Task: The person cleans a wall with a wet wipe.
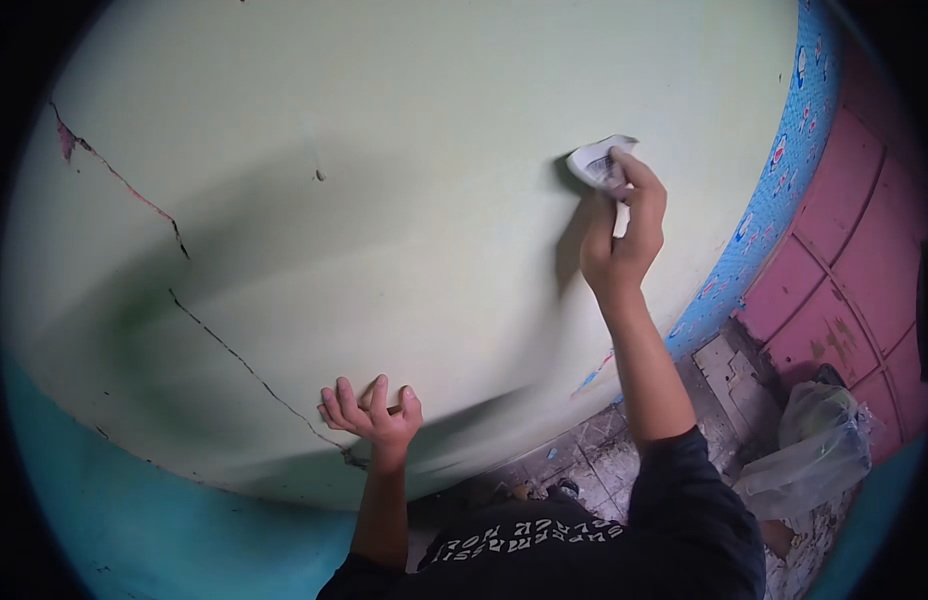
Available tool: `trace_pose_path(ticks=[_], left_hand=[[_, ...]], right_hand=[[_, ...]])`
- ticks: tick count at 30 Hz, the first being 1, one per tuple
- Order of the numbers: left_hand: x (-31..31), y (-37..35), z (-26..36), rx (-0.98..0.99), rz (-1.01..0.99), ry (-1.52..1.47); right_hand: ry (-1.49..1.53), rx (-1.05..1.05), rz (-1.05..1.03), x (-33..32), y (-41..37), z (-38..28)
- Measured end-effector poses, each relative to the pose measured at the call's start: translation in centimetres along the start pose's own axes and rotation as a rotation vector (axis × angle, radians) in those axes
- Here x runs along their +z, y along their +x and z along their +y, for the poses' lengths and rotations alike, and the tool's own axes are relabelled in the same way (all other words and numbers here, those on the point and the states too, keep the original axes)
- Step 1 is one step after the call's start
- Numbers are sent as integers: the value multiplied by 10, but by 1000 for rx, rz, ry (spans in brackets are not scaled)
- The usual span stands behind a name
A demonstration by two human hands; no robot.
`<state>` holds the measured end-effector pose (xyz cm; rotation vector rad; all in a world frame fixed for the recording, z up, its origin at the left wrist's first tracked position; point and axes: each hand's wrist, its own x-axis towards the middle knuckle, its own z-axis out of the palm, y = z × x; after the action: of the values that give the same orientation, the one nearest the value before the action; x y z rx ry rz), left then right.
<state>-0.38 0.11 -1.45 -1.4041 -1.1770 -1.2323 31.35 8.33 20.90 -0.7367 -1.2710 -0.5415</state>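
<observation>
My right hand is raised against a pale green wall, its thumb and fingers pinching a piece of sandpaper. The sheet is whitish with dark print on its back, bent, and one edge curls up. It lies close along the wall face. Lower down and to the left, my left hand has its fingers spread and slightly bent, fingertips at the wall, nothing in it. A thin dark crack runs down the wall toward that hand.
Another crack with a pink chipped patch is at the upper left. A small mark dots the wall. Blue patterned covering and a pink panel stand at right. A clear plastic bag sits on the littered tile floor.
</observation>
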Motion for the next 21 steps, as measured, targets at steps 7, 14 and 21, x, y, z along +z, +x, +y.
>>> trace_pose_path(ticks=[7,14,21], left_hand=[[0,-1,-2,18,-11,-4],[1,-4,-1,5,-1,-10],[0,-4,0,-6,-13,6]], right_hand=[[96,-512,-233,10,-43,-25],[-112,-213,29,20,-52,-24],[-45,407,218,-1,-73,24]])
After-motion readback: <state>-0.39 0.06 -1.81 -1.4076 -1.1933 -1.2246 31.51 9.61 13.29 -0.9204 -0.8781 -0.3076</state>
